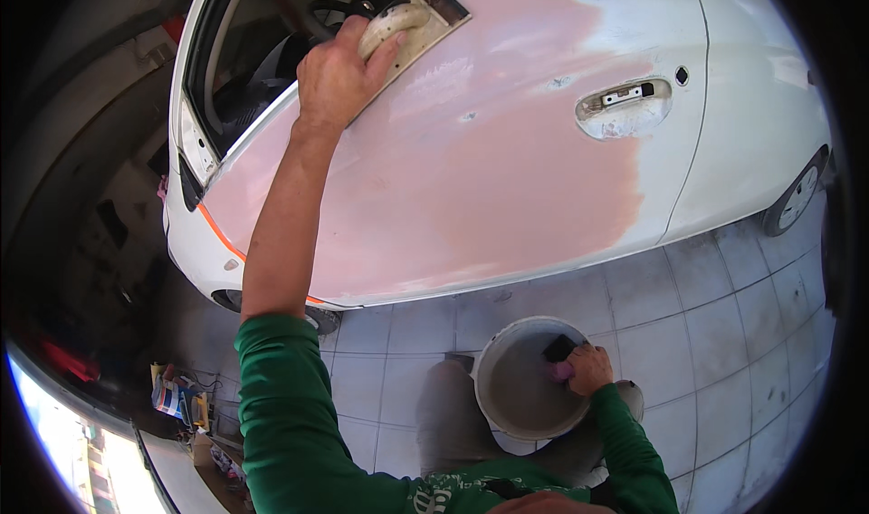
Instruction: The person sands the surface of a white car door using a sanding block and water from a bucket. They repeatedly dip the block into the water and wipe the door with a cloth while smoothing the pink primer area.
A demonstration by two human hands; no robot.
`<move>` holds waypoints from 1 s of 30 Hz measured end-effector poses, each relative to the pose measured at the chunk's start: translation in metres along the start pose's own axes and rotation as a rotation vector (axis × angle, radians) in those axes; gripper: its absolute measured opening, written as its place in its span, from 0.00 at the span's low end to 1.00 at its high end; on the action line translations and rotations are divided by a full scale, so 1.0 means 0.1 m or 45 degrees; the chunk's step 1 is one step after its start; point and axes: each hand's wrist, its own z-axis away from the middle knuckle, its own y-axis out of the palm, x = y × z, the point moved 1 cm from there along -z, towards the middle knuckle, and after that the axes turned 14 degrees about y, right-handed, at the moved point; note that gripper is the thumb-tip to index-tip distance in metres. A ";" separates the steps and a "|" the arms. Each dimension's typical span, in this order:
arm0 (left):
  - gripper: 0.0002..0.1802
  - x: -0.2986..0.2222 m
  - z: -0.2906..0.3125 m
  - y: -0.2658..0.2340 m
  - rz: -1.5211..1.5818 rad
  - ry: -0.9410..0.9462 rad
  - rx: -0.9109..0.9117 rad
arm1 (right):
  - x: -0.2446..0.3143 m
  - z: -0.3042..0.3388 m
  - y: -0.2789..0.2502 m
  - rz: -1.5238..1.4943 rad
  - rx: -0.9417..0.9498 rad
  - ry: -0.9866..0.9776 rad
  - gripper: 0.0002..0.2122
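The left hand, fingers curled tight over a sanding block slanting up-right on the pink-primed car door, reaches far ahead, while the right hand grips a dark sponge at the white bucket rim, close below.

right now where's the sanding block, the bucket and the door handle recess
sanding block [418, 20], head view, on its flat board beside the left hand's fingers
bucket [507, 340], head view, on its white rim at the far side
door handle recess [625, 108], head view, in the hollow's middle
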 end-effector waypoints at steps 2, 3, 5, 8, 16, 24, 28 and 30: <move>0.25 -0.04 -0.16 0.00 0.100 -0.033 0.040 | -0.06 0.01 -0.03 -0.004 0.003 0.008 0.09; 0.25 -0.03 -0.04 0.01 0.144 -0.042 0.038 | -0.06 0.02 -0.03 -0.008 0.005 0.009 0.09; 0.25 -0.07 0.45 0.00 0.206 -0.046 -0.029 | -0.06 0.04 -0.04 -0.016 -0.043 -0.015 0.09; 0.24 -0.18 0.95 -0.09 0.231 -0.058 -0.093 | -0.10 0.04 0.00 -0.011 -0.039 0.001 0.09; 0.36 0.15 -0.36 0.04 0.225 -0.285 0.135 | -0.06 -0.06 -0.10 0.022 0.041 -0.029 0.11; 0.28 -0.23 0.76 -0.02 0.654 -0.009 0.083 | -0.36 -0.43 -0.22 0.057 0.082 -0.213 0.12; 0.25 -0.22 -0.13 0.05 0.379 -0.109 0.166 | -0.30 -0.41 -0.16 0.068 0.048 -0.196 0.11; 0.30 -0.23 -0.58 0.02 0.340 -0.070 0.235 | -0.27 -0.44 -0.14 0.098 0.024 -0.210 0.12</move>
